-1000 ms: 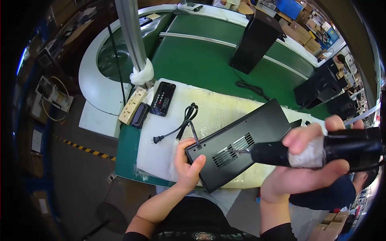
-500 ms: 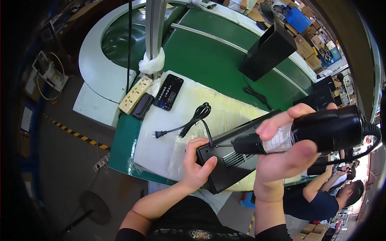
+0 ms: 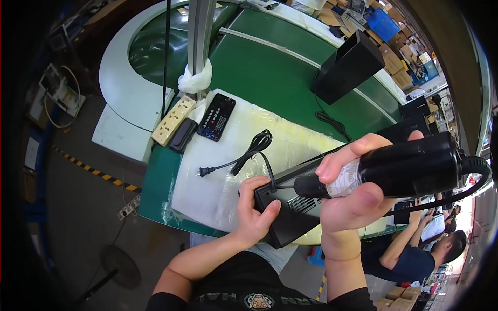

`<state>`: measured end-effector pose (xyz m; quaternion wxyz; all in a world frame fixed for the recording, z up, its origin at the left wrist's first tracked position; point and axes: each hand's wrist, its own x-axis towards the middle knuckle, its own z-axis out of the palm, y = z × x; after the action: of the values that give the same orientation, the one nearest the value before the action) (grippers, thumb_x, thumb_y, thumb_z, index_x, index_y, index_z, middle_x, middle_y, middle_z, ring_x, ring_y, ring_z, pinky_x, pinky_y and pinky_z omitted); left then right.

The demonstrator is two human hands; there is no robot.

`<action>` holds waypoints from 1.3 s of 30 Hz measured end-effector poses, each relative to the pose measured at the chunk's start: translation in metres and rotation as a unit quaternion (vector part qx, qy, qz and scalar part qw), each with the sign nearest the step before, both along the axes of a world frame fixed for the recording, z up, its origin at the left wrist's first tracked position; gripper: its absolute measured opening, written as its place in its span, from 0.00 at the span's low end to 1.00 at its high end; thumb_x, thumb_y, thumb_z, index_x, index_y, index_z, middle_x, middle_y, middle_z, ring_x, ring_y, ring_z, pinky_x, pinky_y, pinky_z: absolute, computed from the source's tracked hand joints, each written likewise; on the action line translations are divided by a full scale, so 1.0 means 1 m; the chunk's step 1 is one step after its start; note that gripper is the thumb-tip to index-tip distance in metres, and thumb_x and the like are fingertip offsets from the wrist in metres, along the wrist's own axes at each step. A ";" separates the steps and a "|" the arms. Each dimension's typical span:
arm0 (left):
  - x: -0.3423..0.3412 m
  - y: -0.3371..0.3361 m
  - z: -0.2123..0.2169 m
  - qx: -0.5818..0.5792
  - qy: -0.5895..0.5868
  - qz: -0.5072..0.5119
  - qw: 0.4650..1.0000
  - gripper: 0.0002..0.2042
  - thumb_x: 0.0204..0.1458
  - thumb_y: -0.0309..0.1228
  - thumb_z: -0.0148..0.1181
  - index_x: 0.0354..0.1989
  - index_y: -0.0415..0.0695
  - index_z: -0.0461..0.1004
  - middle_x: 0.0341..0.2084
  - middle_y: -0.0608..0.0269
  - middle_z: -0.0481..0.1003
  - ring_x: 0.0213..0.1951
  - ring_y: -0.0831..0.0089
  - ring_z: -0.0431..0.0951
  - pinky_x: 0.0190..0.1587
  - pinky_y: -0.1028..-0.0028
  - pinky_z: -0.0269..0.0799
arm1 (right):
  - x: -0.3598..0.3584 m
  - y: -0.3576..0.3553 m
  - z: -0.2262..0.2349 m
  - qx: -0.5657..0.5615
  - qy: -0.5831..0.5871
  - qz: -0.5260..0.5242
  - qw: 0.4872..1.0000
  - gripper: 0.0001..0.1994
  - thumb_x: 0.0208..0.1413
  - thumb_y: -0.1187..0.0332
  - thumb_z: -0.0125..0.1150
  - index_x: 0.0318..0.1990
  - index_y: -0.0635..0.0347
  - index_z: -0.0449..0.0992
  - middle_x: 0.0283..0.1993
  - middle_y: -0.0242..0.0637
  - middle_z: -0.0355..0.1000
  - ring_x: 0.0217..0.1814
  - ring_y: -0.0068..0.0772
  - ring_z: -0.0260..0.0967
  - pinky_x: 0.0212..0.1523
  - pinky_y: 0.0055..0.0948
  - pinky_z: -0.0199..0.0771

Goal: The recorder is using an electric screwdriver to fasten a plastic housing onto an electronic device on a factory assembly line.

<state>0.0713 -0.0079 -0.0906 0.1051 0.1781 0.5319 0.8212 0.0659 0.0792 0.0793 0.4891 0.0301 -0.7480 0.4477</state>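
My left hand is clamped round the left end of a long black box, thumb on top and fingers over the far side. The box has a slotted vent and a black power cord that leaves its left end and lies bundled, plug at the left. In my right hand is a black electric screwdriver with a pale label and a thick cable at its rear. Its nose points left, low over the box's panel near the cord. Whether the bit touches a screw is too small to tell.
A white padded sheet lies under the box on the green bench. Beyond are a black phone-like slab, a cream power strip, a dark case and a metal post. A tall black box stands farther back. A co-worker is at right.
My right hand and the screwdriver have shifted a little left, closer to the box's left end. My left hand keeps its grip on the box.
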 end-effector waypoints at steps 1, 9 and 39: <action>0.000 0.000 0.000 0.000 0.002 -0.001 1.000 0.22 0.43 0.25 0.61 0.48 0.35 0.65 0.48 0.51 0.65 0.50 0.62 0.66 0.56 0.70 0.59 | -0.001 -0.001 -0.001 -0.015 0.003 0.011 1.000 0.42 0.60 0.45 0.50 0.68 0.62 0.36 0.43 0.42 0.64 0.22 0.23 0.65 0.23 0.24 0.72; -0.001 0.004 -0.004 0.010 0.036 -0.004 0.999 0.23 0.46 0.30 0.59 0.51 0.33 0.63 0.47 0.52 0.64 0.49 0.63 0.66 0.55 0.69 0.61 | 0.005 0.018 0.002 -0.027 0.039 0.008 0.999 0.37 0.59 0.48 0.53 0.63 0.65 0.44 0.46 0.47 0.67 0.22 0.26 0.67 0.23 0.23 0.71; -0.003 0.006 -0.023 -0.040 0.079 0.018 0.996 0.33 0.56 0.53 0.45 0.55 0.32 0.56 0.48 0.45 0.67 0.48 0.59 0.71 0.51 0.64 0.68 | 0.267 0.240 -0.097 0.011 0.131 -0.503 0.854 0.20 0.60 0.73 0.44 0.57 0.63 0.46 0.47 0.47 0.65 0.25 0.27 0.68 0.30 0.26 0.72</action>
<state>0.0683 -0.0021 -0.1137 0.0546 0.2287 0.5742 0.7842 0.3330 0.3193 -0.0174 0.7406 -0.2866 -0.5949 0.1244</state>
